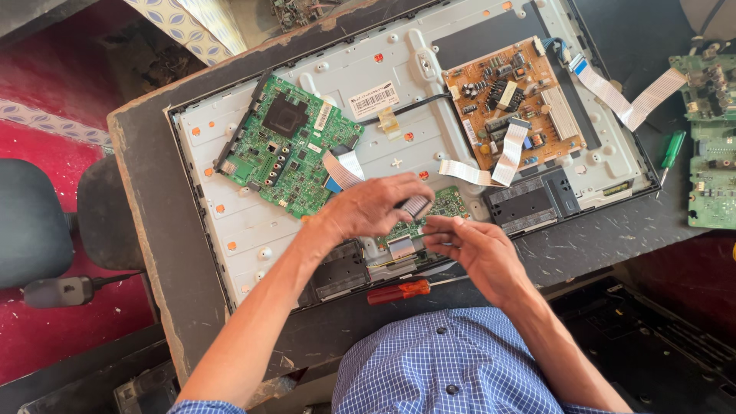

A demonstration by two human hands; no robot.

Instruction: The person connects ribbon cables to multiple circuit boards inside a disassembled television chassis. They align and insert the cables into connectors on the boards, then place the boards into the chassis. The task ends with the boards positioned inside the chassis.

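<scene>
**Both hands on the ribbon cables**

Far left, a dark padded chair over red floor. On the scuffed black surface lies the opened television back, a pale stamped metal panel. A green main board sits left, a white barcode label beside it. Left hand pinches a flat striped ribbon cable over the small green board; right hand curls just beside, fingertips together. Red-handled screwdriver below. Tan power board right.

Both hands close together, fingers curled
</scene>
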